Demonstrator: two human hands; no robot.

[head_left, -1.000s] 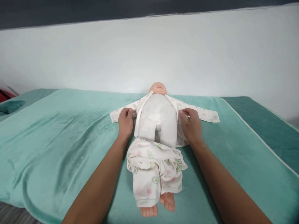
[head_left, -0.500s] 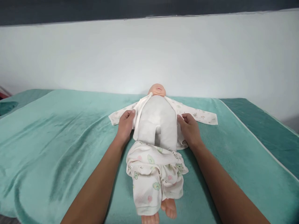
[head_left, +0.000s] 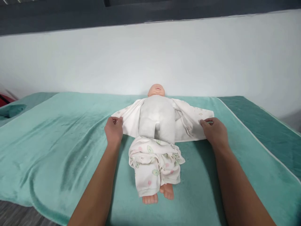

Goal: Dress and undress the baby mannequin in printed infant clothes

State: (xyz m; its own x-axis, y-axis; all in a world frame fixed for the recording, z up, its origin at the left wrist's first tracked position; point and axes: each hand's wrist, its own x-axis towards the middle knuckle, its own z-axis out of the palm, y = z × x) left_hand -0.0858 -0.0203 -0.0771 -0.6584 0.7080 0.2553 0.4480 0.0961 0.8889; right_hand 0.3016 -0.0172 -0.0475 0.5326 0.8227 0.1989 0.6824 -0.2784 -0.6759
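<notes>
1. Head view, left hand [head_left: 113, 131]: thumb and forefinger clamped on the outer edge of one front flap of the shirt [head_left: 131, 121]. Flap spread out from the doll [head_left: 157, 108], sleeve end just beyond the fingertips.
2. Head view, right hand [head_left: 216, 133]: thumb and forefinger pinched on the other flap's outer edge; exact grip partly hidden by the fingers. Creased cloth between these fingers and the doll's side, sleeve end just beyond.
3. Head view, between both hands: doll on its back, grey torso bare between the open flaps, head [head_left: 156, 90] farther off than the fingers, near the wall [head_left: 150, 59]. Pants [head_left: 147, 175] bunched round the legs, nearer the wearer than either hand; feet [head_left: 150, 199] poking out. All on the green blanket [head_left: 77, 138].
4. Head view, risks (judgement): thin pinch on the very edge, so soft cloth could slip out if pulled hard. Uneven pull could twist or drag the light doll sideways. Creases near the right fingers could fold under and leave that flap crooked. Forearms flank the pants; an inward swing could brush them and shift the legs.
</notes>
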